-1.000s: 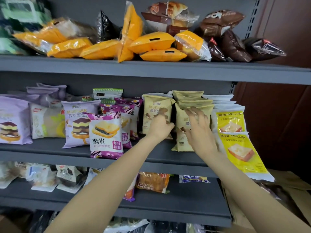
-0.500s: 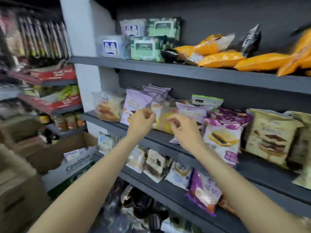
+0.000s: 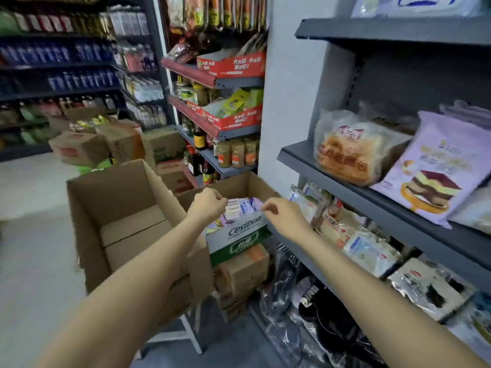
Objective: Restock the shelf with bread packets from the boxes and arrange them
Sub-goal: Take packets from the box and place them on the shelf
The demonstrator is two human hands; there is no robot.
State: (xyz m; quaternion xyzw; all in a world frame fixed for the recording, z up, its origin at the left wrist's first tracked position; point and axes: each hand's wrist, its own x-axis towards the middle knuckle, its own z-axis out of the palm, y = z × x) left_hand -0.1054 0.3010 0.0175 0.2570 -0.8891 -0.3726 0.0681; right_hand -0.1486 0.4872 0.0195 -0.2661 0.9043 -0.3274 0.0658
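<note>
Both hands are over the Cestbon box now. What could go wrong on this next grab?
1. The Cestbon box sits on stacked cartons and may tip if pulled.
2. The left hand and right hand hover close together over the purple packets, so they may snag one packet.
3. Its raised flap could catch a packet.

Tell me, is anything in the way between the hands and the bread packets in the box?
Nothing visible. The left hand and right hand hover just above the open Cestbon box, and the purple bread packets lie uncovered between them.
</note>
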